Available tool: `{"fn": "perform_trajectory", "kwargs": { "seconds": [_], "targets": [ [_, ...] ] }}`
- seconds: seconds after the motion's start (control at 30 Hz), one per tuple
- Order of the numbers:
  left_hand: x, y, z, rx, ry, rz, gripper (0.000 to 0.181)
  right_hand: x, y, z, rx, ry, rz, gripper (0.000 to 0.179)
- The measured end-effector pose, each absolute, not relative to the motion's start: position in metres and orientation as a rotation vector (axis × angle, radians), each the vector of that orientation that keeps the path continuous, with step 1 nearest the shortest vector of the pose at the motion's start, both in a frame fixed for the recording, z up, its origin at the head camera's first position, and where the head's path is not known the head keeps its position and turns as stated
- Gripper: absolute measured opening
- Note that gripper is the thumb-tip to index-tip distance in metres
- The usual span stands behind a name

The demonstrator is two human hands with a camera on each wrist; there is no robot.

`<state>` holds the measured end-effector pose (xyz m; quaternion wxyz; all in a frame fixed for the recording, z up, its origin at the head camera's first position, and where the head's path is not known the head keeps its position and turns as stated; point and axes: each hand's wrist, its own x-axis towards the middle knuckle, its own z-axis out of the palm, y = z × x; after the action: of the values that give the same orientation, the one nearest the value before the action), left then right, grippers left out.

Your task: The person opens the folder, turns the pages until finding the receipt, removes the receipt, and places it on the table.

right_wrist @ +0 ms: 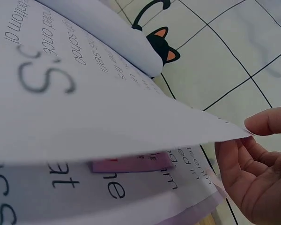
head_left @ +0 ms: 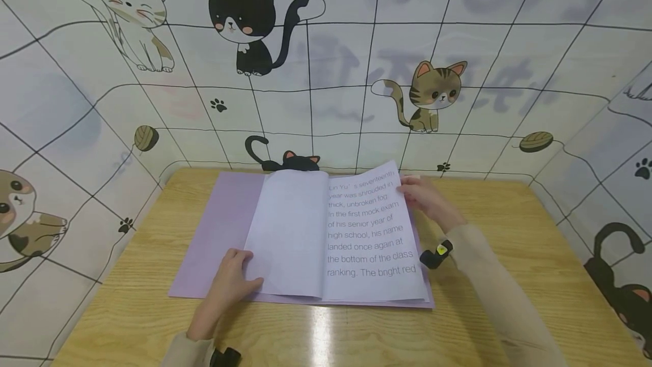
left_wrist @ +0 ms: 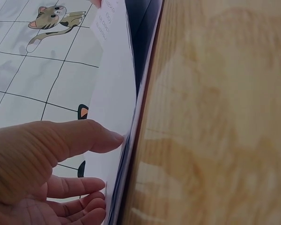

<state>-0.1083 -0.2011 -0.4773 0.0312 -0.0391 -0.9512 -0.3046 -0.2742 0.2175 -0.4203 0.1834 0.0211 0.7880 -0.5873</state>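
Note:
An open book with a purple cover (head_left: 224,225) lies on the table. Its left page (head_left: 290,237) is blank, while the right page (head_left: 367,231) carries large printed English text. My right hand (head_left: 430,200) pinches the upper outer corner of that right page between thumb and fingers, lifting it off the sheet below. Beneath the raised page, the right wrist view shows more print and a small pink slip (right_wrist: 131,163) with tiny marks. My left hand (head_left: 231,279) rests at the lower outer edge of the blank page, thumb and fingertips touching the paper.
The wooden table (head_left: 484,276) has a white, cat-printed backdrop (head_left: 336,61) standing behind it and at both sides. Each wrist wears a small black device, one of them the right wrist device (head_left: 436,254) beside the book's edge.

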Motion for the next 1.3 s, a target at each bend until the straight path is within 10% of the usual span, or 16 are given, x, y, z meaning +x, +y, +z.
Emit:
{"fn": "perform_trajectory", "kwargs": {
  "seconds": [1.3],
  "targets": [
    [-0.108,-0.195,-0.472,-0.187,-2.864,-0.910,0.047,-0.243,0.182,-0.389,-0.117,2.067,-1.771,0.044]
  ]
}}
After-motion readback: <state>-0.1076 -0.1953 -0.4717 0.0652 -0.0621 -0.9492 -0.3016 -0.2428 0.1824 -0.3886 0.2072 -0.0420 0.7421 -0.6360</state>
